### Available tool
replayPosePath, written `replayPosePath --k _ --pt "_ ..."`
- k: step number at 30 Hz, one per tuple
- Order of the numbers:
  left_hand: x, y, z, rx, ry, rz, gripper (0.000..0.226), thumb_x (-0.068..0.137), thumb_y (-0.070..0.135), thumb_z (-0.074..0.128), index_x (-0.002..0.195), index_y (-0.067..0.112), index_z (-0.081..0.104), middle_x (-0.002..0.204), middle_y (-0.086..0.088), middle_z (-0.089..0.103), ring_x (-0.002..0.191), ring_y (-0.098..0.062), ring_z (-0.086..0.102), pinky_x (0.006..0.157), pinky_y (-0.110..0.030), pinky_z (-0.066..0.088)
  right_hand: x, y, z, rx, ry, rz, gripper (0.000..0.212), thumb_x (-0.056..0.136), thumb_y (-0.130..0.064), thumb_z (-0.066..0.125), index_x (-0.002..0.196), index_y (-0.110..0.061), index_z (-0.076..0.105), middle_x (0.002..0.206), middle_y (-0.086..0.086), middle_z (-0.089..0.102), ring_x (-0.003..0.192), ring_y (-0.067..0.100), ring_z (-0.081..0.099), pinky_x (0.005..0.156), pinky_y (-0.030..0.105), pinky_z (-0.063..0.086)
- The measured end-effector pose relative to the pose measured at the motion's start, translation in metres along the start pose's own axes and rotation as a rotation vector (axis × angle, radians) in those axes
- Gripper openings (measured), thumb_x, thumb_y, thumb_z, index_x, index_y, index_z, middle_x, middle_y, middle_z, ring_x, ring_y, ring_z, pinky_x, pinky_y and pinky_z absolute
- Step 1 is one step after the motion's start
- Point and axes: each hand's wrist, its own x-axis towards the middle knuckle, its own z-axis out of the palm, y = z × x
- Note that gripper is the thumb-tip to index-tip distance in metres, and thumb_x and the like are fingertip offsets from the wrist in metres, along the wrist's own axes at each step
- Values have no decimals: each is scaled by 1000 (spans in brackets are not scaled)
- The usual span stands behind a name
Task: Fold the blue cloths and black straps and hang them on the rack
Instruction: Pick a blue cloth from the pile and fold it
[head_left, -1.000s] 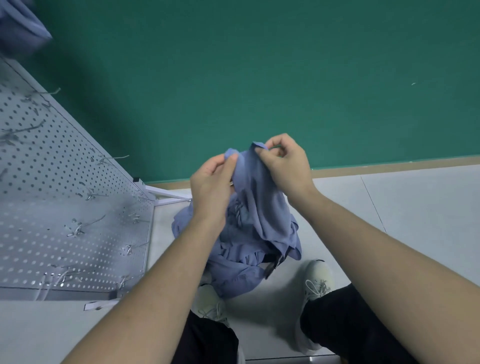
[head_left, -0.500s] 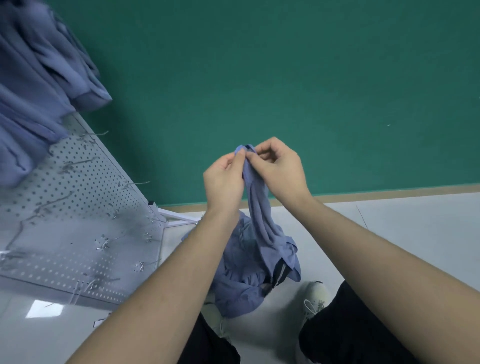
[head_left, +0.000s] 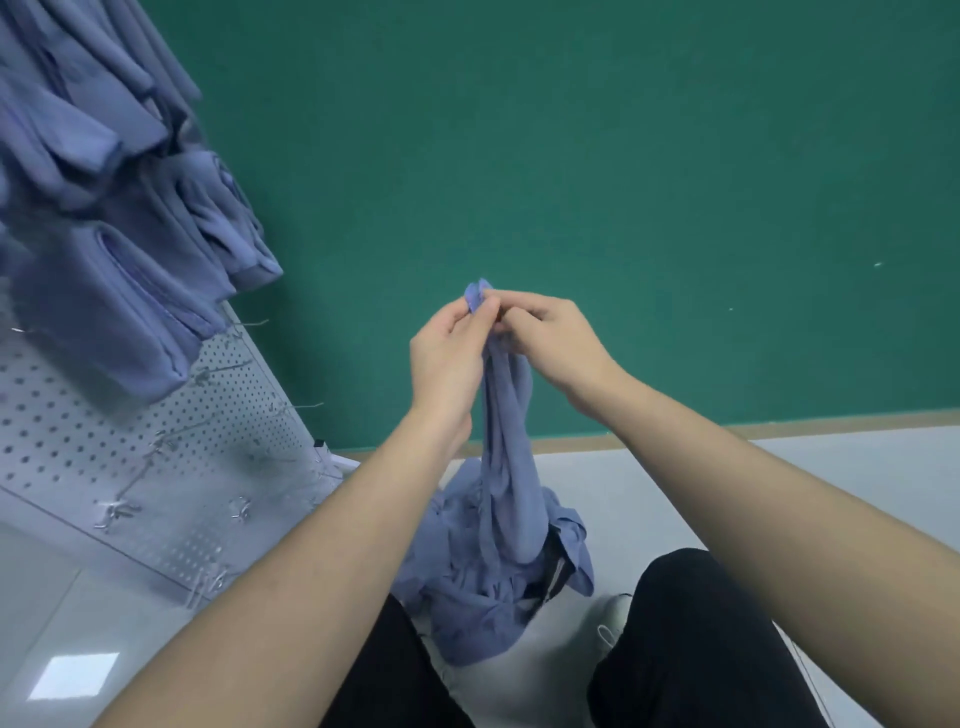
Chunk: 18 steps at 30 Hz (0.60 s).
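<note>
A blue cloth (head_left: 506, 457) hangs lengthwise in front of me, its top corner pinched between both hands. My left hand (head_left: 447, 358) pinches that corner from the left, and my right hand (head_left: 550, 343) pinches it from the right, fingers touching. Below it a heap of blue cloths (head_left: 483, 597) lies on the floor between my legs, with a black strap (head_left: 555, 574) showing at its right side. The grey pegboard rack (head_left: 156, 452) with wire hooks leans at the left, and several folded blue cloths (head_left: 104, 208) hang on its upper hooks.
A green wall (head_left: 623, 182) stands straight ahead above a tan baseboard. The pale floor (head_left: 831, 467) spreads to the right. My black trouser legs (head_left: 691, 649) and a white shoe (head_left: 613, 618) are at the bottom.
Both hands have risen and drawn together on the cloth's top corner, so the cloth hangs longer and narrower. My view has tilted up, bringing the hung cloths on the rack into sight.
</note>
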Motion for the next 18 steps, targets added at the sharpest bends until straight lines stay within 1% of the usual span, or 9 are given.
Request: replayPosePath --k 3,6,9,11,12,14,15,17,18 --pt "-3 10 -4 -3 35 8 11 98 14 63 98 12 73 79 6 76 74 -5 69 67 -18 52 -8 -14 -5 221 -141 101 48 89 2 39 124 -11 69 117 8 74 109 21 70 92 32 58" --pt "-2 17 -9 39 58 6 16 98 17 60 89 19 74 83 3 74 76 -12 65 70 -25 50 -11 -26 -8 311 -247 134 50 83 -5 49 129 -14 63 114 8 74 102 23 72 87 32 59" --pt "0 26 -13 92 81 37 16 96 22 63 84 21 72 88 1 72 80 -11 62 80 -32 51 -8 -35 -7 216 -90 60 41 91 -1 50 128 -18 58 98 8 74 78 15 66 77 29 58" --pt "0 33 -16 115 51 51 14 98 23 61 88 21 71 92 2 72 83 -10 63 84 -32 51 -2 -32 -11 34 26 -72 46 88 -4 58 130 -24 53 101 0 66 81 10 57 79 22 49" --pt "0 37 -19 126 19 49 13 98 23 60 90 21 70 93 2 72 84 -11 63 84 -32 51 0 -29 -14 -61 15 -126 51 87 -7 61 132 -27 51 111 -5 62 92 9 56 82 18 44" --pt "1 44 -25 158 -54 43 11 98 27 58 93 24 68 95 2 72 87 -12 64 86 -34 50 3 -25 -21 -144 -100 -175 58 87 -7 63 138 -30 47 132 -10 55 120 7 51 89 10 37" --pt "2 47 -29 173 -87 45 11 97 28 57 94 25 67 96 2 73 88 -12 65 88 -34 49 4 -25 -25 -144 -158 -183 58 88 -5 63 138 -28 47 134 -10 56 125 6 50 88 5 36" --pt "2 53 -33 184 -141 55 11 99 26 55 96 24 65 98 1 73 90 -13 66 90 -35 49 6 -28 -30 -140 -234 -199 50 89 -3 65 133 -24 52 120 -2 66 115 6 58 86 3 39" --pt "2 55 -33 182 -162 62 11 101 23 53 97 23 63 98 0 73 91 -13 66 90 -35 49 7 -29 -32 -158 -254 -207 42 89 -5 68 124 -23 56 108 0 68 104 8 62 87 9 43"
